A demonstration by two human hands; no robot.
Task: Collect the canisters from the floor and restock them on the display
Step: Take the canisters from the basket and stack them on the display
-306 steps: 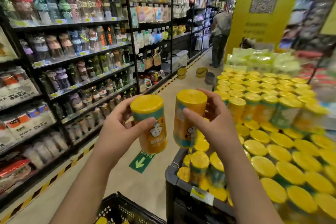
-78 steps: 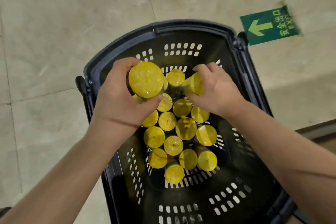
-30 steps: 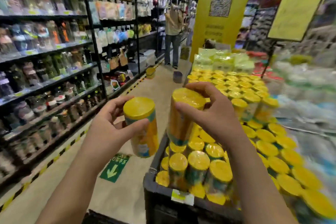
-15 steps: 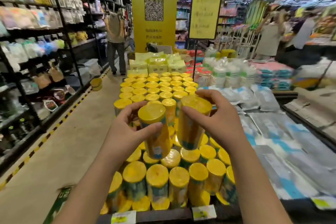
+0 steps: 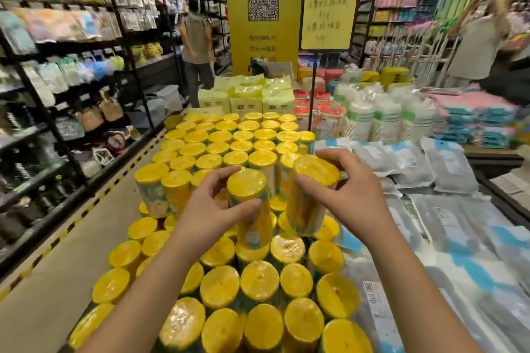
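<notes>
My left hand (image 5: 209, 215) grips a yellow-lidded canister (image 5: 251, 203) upright, thumb across its front. My right hand (image 5: 347, 195) holds a second yellow-lidded canister (image 5: 309, 198) near its top, tilted slightly. Both canisters hang just above the display (image 5: 229, 281), a dense block of like canisters with yellow lids. A taller stacked tier of canisters (image 5: 229, 146) rises behind the hands; the lower tier lies in front and below them.
Black shelving (image 5: 57, 94) lines the aisle on the left. Plastic-wrapped packs (image 5: 459, 238) lie right of the display. A yellow pillar (image 5: 262, 8) and a sign on a pole (image 5: 329, 6) stand behind. A person (image 5: 198, 46) stands far down the aisle, another person (image 5: 473, 46) at far right.
I have stepped closer to the display, and both hands have carried their canisters lower, down to just over the lower tier of lids.
</notes>
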